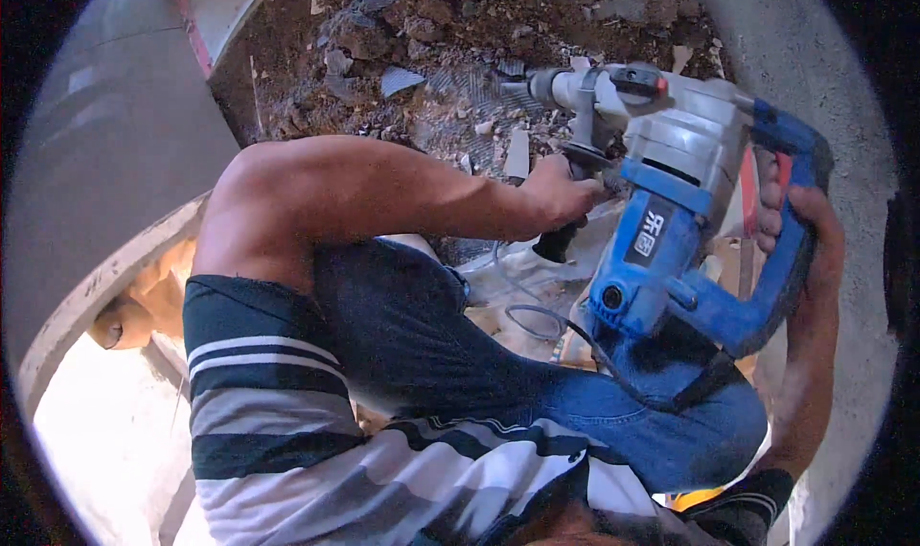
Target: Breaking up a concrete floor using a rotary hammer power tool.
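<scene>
A blue and silver rotary hammer (676,139) lies across the right half of the view, its chuck (544,86) pointing left over the rubble. My left hand (558,193) is wrapped round the black side handle (554,245) below the chuck. At the back, my right hand (817,222) grips the blue rear handle (797,268), with fingertips showing inside its loop near a red trigger piece. The body of the tool is close above my right thigh. Only a short length of bit (513,86) shows, and I cannot tell whether its tip touches anything.
Broken tile, mortar and dirt (412,29) cover the floor ahead. A rough grey wall (805,57) rises on the right, and a smooth grey surface (125,115) on the left. The black power cord (623,383) loops over my jeans (671,441); a thin grey cable (522,308) curls nearby.
</scene>
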Tool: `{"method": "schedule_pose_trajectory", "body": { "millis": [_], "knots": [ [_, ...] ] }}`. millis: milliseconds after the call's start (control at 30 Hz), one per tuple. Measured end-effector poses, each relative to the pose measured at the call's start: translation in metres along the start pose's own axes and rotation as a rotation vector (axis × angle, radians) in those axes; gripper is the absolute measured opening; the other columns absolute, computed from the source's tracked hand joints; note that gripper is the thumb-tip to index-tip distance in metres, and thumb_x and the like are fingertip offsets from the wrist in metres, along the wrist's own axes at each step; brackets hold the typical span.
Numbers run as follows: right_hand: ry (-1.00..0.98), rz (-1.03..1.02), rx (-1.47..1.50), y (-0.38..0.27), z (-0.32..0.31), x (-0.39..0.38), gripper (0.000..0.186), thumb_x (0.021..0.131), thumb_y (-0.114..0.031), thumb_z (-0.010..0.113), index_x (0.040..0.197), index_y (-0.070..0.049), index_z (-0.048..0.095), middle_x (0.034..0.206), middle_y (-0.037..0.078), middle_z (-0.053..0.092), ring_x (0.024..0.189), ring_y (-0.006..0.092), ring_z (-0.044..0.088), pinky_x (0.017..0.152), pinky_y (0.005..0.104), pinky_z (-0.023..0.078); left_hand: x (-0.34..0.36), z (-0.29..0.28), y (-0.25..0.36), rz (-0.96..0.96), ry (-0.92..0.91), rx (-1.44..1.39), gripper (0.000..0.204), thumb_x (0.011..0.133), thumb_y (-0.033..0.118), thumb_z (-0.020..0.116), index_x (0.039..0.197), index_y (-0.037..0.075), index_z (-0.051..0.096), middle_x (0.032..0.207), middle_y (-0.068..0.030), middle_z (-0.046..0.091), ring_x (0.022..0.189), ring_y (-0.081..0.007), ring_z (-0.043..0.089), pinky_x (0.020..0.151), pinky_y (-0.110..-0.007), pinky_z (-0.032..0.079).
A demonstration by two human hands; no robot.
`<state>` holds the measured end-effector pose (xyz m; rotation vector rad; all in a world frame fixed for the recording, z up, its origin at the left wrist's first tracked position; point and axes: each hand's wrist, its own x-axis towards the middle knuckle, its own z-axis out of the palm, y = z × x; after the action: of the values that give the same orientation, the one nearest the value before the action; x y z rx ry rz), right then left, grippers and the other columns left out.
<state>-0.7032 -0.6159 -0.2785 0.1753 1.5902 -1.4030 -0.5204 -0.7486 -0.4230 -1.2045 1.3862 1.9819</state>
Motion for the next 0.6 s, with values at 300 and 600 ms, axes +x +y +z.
{"method": "schedule_pose_trajectory", "body": {
  "millis": [300, 600],
  "knots": [
    [0.02, 0.03, -0.281, -0.035, 0.075, 0.026, 0.024, 0.074, -0.02, 0.056, 0.091, -0.004, 0.048, 0.07, 0.003, 0.054, 0.052, 0.0094, 0.05, 0.044, 0.0205, 0.044, 0.007, -0.032, -0.009, 0.061, 0.014, -0.126, 0.02, 0.07, 0.019, 0.054, 0.062, 0.0, 0.057, 0.056, -0.0081, 0.055, 0.045, -0.0155, 0.052, 0.044, -0.029, 0.042],
    [-0.179, 0.114, -0.116, -0.02, 0.044, 0.066, 0.024, 0.076, -0.019, 0.052, 0.092, -0.002, 0.047, 0.069, 0.004, 0.052, 0.053, 0.0107, 0.05, 0.044, 0.0217, 0.044, 0.008, -0.05, -0.005, 0.082, 0.144, 0.137, 0.031, 0.065, 0.027, 0.059, 0.069, -0.004, 0.058, 0.065, -0.0104, 0.059, 0.056, -0.0195, 0.056, 0.054, -0.032, 0.046]
  ]
}}
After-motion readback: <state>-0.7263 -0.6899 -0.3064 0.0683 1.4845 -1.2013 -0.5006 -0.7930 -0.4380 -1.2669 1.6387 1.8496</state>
